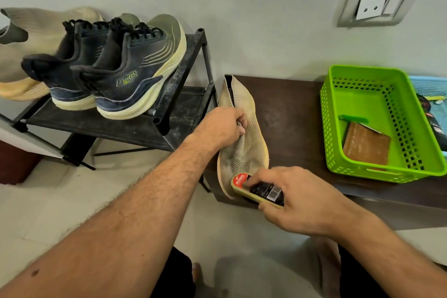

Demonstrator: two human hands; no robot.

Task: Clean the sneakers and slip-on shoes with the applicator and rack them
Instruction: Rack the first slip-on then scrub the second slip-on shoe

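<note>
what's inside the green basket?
In the green basket: a brown rectangular pad or sponge lying flat, with a green-handled tool and a thin dark edge poking out behind it. Whatever is under the pad is covered.

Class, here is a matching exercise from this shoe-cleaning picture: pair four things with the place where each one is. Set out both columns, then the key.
Things:
1. dark sneakers
2. beige slip-on shoe
3. applicator
4. brown pad

Places:
A. in the green basket
B. gripped by the left hand, lying on the dark bench
C. on the top shelf of the black rack
D. held in the right hand, at the shoe's toe

Pairs: 1-C, 2-B, 3-D, 4-A
</note>
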